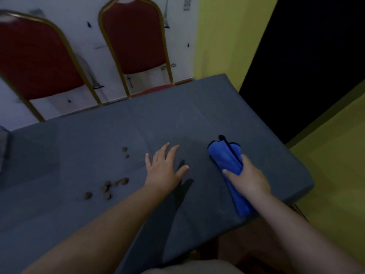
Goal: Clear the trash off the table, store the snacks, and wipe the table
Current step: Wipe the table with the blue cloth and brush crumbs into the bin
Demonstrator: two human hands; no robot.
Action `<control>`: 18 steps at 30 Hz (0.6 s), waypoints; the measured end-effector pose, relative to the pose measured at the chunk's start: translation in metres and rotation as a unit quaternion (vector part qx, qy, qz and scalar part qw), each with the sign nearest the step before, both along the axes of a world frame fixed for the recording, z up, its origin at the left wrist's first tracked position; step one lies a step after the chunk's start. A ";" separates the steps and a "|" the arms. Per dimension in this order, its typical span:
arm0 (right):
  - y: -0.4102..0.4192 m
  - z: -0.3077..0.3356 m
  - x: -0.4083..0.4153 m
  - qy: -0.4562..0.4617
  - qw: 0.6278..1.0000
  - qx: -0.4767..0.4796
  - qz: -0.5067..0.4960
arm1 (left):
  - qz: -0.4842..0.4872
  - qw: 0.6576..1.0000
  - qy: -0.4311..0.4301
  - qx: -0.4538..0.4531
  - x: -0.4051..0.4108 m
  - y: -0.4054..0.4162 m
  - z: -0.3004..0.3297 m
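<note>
Gripping the blue cloth (227,159), the right hand (247,178) should sweep toward crumbs (107,189) beyond the flat, empty left hand (163,167)

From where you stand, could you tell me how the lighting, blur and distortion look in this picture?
Head view: dim and bluish, no glare. The left hand casts a soft shadow on the grey table. The far-left red chair is smeared by motion blur; the blue cloth under the right hand is sharper. Wide-angle distortion bends the table's edges.
</note>
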State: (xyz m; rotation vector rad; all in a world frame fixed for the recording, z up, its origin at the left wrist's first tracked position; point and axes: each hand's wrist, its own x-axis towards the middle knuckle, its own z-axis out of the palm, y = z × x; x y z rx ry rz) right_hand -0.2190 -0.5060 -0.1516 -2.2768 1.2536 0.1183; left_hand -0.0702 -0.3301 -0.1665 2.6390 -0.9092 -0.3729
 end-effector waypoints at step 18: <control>0.165 -0.009 0.141 0.013 0.968 -0.094 0.231 | 0.202 0.978 0.021 0.039 0.044 0.217 -0.019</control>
